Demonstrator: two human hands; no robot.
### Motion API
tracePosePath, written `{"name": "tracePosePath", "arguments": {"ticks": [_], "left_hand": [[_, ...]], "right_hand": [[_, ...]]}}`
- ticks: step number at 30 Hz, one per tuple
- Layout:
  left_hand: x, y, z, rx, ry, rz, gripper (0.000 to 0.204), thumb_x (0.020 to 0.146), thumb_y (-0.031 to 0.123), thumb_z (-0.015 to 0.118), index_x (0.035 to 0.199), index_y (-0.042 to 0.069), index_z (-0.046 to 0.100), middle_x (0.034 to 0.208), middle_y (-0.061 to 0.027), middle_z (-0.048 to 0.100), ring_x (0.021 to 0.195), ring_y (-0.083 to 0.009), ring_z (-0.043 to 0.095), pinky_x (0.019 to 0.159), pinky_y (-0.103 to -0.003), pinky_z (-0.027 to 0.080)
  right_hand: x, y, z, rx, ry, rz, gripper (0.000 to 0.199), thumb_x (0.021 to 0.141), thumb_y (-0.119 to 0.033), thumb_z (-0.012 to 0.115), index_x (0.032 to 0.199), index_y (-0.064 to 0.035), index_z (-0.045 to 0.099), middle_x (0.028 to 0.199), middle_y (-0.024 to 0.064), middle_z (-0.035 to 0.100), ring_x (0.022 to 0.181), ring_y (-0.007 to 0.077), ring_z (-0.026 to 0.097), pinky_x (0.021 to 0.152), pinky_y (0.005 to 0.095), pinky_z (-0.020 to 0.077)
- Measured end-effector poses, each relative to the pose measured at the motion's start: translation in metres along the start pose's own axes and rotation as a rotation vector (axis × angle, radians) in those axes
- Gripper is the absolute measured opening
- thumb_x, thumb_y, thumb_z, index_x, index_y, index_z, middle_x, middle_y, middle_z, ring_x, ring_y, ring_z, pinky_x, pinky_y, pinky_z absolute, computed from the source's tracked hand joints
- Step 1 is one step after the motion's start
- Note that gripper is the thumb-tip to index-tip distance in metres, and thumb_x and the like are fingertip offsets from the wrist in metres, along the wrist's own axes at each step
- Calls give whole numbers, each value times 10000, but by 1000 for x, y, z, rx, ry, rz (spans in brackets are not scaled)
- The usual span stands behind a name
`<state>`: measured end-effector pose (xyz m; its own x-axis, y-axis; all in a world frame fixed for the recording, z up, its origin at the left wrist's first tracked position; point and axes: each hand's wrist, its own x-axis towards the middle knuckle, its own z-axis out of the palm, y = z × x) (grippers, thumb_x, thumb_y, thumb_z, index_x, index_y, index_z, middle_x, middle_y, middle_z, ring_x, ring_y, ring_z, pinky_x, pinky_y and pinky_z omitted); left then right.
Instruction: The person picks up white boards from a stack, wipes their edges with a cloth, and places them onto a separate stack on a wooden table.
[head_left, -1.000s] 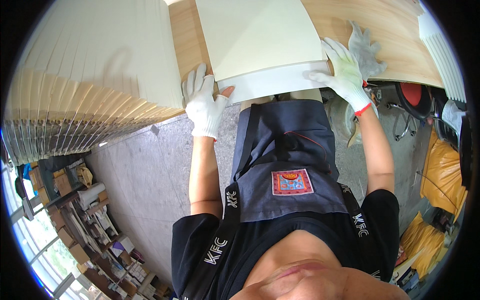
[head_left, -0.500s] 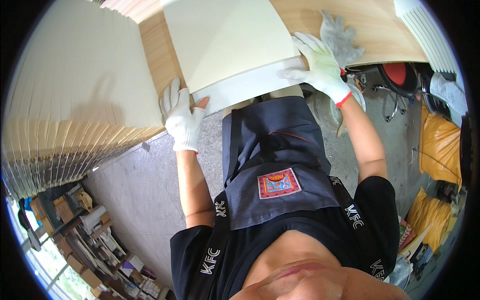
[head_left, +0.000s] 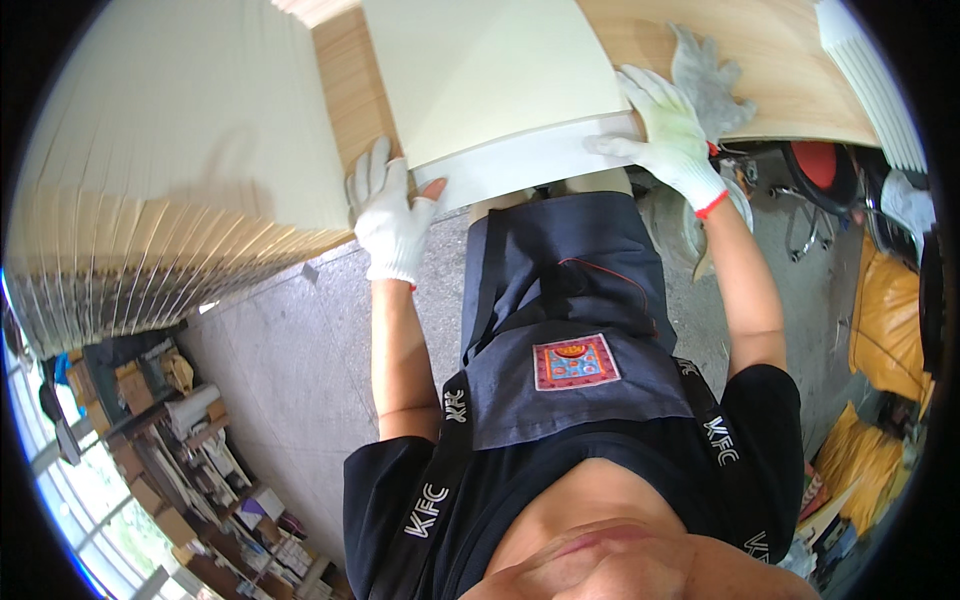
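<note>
The head view has shifted: counter, pale panel, left hand and right hand appear further right than just before.

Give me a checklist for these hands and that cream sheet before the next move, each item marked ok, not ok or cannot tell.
1. Left hand at the left end of the white strip: ok, fingers spread.
2. Right hand at the strip's right end: ok, thumb over it.
3. Both gloves covering every fingertip: not ok, the left thumb's tip is bare.
4. Spare grey glove off the cream sheet: ok, it lies to the right.
5. Pale stack apart from the sheet: ok, bare wooden tabletop shows between.
6. Strip fixed to the sheet: cannot tell.
</note>
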<state>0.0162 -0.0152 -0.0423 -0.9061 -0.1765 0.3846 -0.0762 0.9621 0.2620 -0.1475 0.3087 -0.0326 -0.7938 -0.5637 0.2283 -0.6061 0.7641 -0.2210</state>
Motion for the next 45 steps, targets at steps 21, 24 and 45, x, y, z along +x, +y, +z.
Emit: {"name": "tracePosePath", "arguments": {"ticks": [21,24,45], "left_hand": [[-2,-2,0,28,-55,-43,571,765,375,769,1178,7,625,1418,-195,503,1318,-419,415,1122,-481,321],[1,11,-1,-38,-12,-95,595,723,305,810,1214,33,613,1402,-162,522,1305,-396,440,1100,-464,370],[48,54,-29,39,-269,316,291,794,205,705,1085,188,699,1106,-17,688,1011,-251,660,824,-392,535]], "right_hand": [[-1,1,2,-19,14,-28,906,770,-644,674,1421,-47,474,1485,131,450,1390,297,384,1155,422,276],[-2,3,3,-10,21,-27,920,765,-662,668,1423,-52,469,1492,124,441,1395,292,378,1162,423,266],[73,-14,-47,203,-425,-162,773,910,-721,378,884,-42,747,870,209,697,857,392,651,868,480,476]]}}
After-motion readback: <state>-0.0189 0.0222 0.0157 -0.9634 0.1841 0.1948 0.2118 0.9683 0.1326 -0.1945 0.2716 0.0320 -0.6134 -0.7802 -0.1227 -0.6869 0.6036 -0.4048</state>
